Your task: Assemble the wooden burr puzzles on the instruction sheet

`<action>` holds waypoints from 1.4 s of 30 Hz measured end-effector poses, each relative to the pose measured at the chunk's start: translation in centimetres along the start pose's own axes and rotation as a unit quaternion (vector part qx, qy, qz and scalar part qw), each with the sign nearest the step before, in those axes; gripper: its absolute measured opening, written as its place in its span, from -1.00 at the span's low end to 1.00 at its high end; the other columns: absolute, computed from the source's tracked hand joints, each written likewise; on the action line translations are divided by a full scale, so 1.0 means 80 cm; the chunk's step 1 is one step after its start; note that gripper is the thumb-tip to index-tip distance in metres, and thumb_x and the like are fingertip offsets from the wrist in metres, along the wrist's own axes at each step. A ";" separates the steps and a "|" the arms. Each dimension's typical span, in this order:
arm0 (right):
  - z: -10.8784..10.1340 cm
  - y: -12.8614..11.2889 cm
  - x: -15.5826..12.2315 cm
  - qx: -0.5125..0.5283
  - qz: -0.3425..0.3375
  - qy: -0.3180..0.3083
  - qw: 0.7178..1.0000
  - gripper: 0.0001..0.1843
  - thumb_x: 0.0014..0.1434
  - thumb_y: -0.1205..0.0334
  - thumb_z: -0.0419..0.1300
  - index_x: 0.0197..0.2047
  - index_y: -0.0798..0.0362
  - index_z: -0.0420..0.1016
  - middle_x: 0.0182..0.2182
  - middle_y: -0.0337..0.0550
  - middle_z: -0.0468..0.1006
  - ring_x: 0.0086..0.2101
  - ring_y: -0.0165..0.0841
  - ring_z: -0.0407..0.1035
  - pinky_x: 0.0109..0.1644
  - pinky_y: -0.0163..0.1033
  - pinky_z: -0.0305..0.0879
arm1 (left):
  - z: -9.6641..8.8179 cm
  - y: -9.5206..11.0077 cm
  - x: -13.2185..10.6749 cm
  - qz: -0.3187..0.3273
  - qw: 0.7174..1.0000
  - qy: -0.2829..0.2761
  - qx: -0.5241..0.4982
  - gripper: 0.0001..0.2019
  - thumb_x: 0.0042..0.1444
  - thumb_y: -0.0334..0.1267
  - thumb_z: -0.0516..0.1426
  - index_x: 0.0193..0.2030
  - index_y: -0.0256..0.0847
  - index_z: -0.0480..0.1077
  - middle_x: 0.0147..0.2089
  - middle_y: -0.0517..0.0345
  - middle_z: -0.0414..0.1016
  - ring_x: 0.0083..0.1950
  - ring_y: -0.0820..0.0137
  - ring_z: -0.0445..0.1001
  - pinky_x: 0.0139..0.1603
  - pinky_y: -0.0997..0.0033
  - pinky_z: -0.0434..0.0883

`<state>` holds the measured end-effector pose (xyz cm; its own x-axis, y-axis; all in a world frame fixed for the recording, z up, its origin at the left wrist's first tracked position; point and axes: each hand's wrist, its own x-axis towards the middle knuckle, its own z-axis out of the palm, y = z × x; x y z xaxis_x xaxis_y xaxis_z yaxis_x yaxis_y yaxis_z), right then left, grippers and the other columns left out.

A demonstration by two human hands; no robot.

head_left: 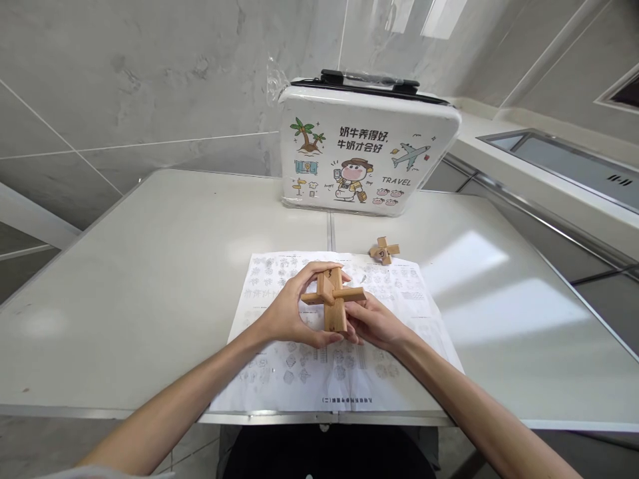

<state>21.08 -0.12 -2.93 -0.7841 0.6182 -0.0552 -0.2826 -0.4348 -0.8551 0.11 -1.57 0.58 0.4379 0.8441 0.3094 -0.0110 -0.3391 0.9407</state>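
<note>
A wooden interlocking puzzle [335,313] made of crossed bars is held above a printed sheet. My left hand [292,309] curves round its left side, with the thumb at the lower end and the fingers at the top end. From the right, my right hand [372,322] grips the puzzle's right side and underside; some of its fingertips are hidden behind the wood. Dark marks show on the bars' ends. Beneath both hands lies the white instruction sheet [284,392], covered with small diagrams and creased in places.
A smaller wooden cross-shaped puzzle [385,250] sits by the sheet's far edge. Behind it, a white cartoon-printed case [369,153] in clear plastic stands upright on the white folding table [150,293]. A ledge [564,166] runs along the right, and a grey wall rises behind.
</note>
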 end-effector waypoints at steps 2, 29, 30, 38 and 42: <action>-0.001 0.000 -0.001 -0.006 -0.003 -0.019 1.000 -0.63 0.39 -0.06 0.27 -0.31 0.05 0.42 -0.55 -0.29 0.45 -0.59 -0.46 0.33 -0.58 -0.39 0.20 | -0.002 -0.003 0.000 0.003 1.000 -0.019 -0.019 -0.08 -0.20 -0.18 0.51 0.34 0.01 0.27 0.28 -0.08 0.44 0.30 -0.06 0.46 0.30 -0.12 0.43; -0.008 -0.019 -0.009 -0.153 -0.056 0.098 0.982 -0.66 0.41 -0.05 0.24 -0.27 0.04 0.45 -0.66 -0.45 0.26 -0.65 -0.51 0.03 -0.54 -0.35 -0.01 | -0.018 0.009 0.003 0.010 0.983 -0.019 0.182 -0.10 -0.20 -0.22 0.46 0.34 -0.05 0.28 0.29 -0.05 0.44 0.27 -0.01 0.45 0.29 0.00 0.41; -0.008 -0.020 -0.009 -0.163 -0.058 0.110 0.979 -0.66 0.40 -0.05 0.25 -0.28 0.03 0.45 -0.67 -0.45 0.26 -0.65 -0.51 0.03 -0.54 -0.35 -0.02 | -0.018 0.008 0.003 0.015 0.982 -0.017 0.190 -0.11 -0.20 -0.22 0.46 0.34 -0.05 0.28 0.28 -0.04 0.44 0.26 0.00 0.46 0.28 0.01 0.42; -0.002 -0.023 -0.009 -0.226 -0.076 0.162 0.958 -0.63 0.38 -0.07 0.25 -0.34 0.02 0.42 -0.66 -0.44 0.20 -0.65 -0.51 0.00 -0.56 -0.34 -0.09 | -0.014 0.002 0.001 0.020 0.971 -0.017 0.239 -0.08 -0.17 -0.33 0.41 0.38 -0.04 0.21 0.31 -0.03 0.43 0.30 0.04 0.44 0.33 0.03 0.40; 0.001 -0.025 -0.009 -0.267 -0.084 0.185 0.942 -0.62 0.38 -0.07 0.24 -0.35 0.02 0.42 -0.65 -0.41 0.23 -0.64 -0.50 0.03 -0.56 -0.33 -0.04 | -0.015 0.001 0.001 0.005 0.970 -0.024 0.240 -0.13 -0.11 -0.26 0.44 0.37 -0.02 0.23 0.35 -0.03 0.41 0.33 0.05 0.43 0.35 0.02 0.39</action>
<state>22.12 0.25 -1.15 -0.4788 0.8778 0.0135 0.0098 0.0207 -0.9997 -0.93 -1.06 0.85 0.4820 0.8232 0.2999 0.3998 -0.5113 0.7608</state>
